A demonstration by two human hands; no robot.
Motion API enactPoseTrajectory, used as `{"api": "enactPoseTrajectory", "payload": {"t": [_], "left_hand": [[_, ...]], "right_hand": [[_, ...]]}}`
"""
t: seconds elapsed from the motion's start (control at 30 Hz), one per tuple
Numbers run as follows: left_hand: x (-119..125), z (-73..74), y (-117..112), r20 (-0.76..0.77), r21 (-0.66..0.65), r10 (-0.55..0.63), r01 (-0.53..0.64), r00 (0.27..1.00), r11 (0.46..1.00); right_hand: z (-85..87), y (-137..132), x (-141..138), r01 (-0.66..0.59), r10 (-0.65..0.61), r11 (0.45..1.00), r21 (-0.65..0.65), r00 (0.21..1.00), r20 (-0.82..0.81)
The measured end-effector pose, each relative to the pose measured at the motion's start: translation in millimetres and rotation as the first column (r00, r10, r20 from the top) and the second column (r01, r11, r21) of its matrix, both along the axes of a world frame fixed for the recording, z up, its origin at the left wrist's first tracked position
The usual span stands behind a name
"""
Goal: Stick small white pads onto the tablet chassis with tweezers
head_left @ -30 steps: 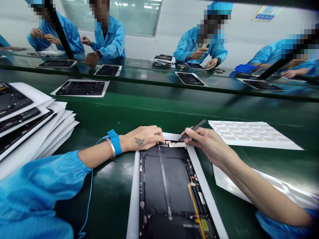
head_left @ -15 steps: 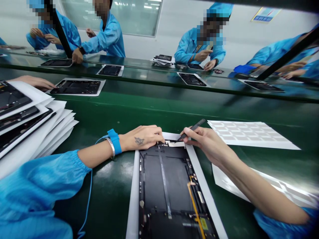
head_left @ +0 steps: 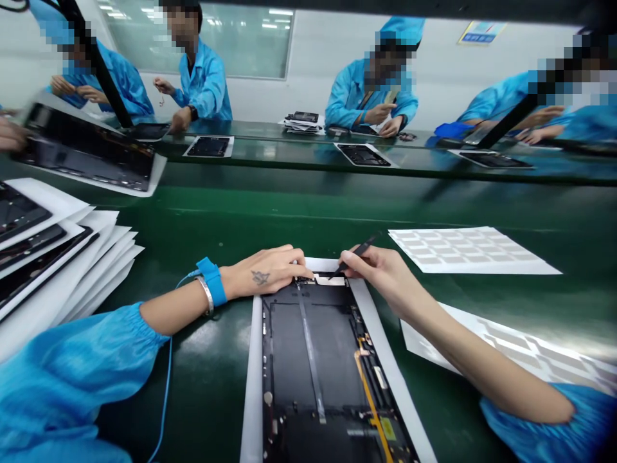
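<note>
An opened tablet chassis (head_left: 318, 360) with a black interior, a grey strip and an orange flex cable lies on a white sheet in front of me. My left hand (head_left: 267, 271) rests on its top left corner, fingers curled and pressed down on the edge. My right hand (head_left: 380, 273) pinches black tweezers (head_left: 354, 251), whose tip touches a small white part (head_left: 329, 280) at the chassis's top edge. A blue wrist strap (head_left: 211, 281) with a cord circles my left wrist.
A fanned stack of chassis on white sheets (head_left: 53, 257) lies at the left. Two white sticker sheets (head_left: 463, 251) lie at the right. A hand at the far left lifts a chassis (head_left: 87, 151). Several people in blue work across the green table (head_left: 289, 199).
The chassis that lay at the back left is now lifted and tilted by another person's hand. The view shifted slightly. My hands stay at the chassis's top edge.
</note>
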State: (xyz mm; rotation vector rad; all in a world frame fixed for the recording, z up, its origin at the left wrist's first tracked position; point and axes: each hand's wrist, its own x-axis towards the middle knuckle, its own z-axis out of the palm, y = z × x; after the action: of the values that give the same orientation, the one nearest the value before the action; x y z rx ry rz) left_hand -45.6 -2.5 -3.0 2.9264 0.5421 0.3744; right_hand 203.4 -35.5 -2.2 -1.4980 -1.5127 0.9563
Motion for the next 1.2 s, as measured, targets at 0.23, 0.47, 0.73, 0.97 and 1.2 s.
{"api": "enactPoseTrajectory", "payload": {"t": [0.23, 0.47, 0.73, 0.97, 1.2], "left_hand": [[-1, -2.9, 3, 0.009, 0.024, -0.043, 0.043, 0.999, 0.999], [-1, -6.6, 6, 0.033, 0.024, -0.056, 0.055, 0.998, 0.998], [0, -5.4, 5, 0.029, 0.016, -0.044, 0.044, 0.999, 0.999], [-1, -8.6, 6, 0.056, 0.036, -0.064, 0.062, 0.996, 0.997], [0, -4.1, 2, 0.038, 0.032, -0.046, 0.045, 0.998, 0.998]], "right_hand": [[0.0, -17, -9, -0.117, 0.080, 0.952, 0.282, 0.987, 0.138], [-5.9, -20, -15, -0.218, 0.148, 0.913, 0.345, 0.965, 0.218], [-5.3, -22, -15, -0.241, 0.156, 0.898, 0.368, 0.957, 0.246], [-7.9, -21, -15, -0.267, 0.170, 0.867, 0.421, 0.952, 0.253], [2.8, -27, -11, -0.245, 0.182, 0.900, 0.361, 0.963, 0.201]]}}
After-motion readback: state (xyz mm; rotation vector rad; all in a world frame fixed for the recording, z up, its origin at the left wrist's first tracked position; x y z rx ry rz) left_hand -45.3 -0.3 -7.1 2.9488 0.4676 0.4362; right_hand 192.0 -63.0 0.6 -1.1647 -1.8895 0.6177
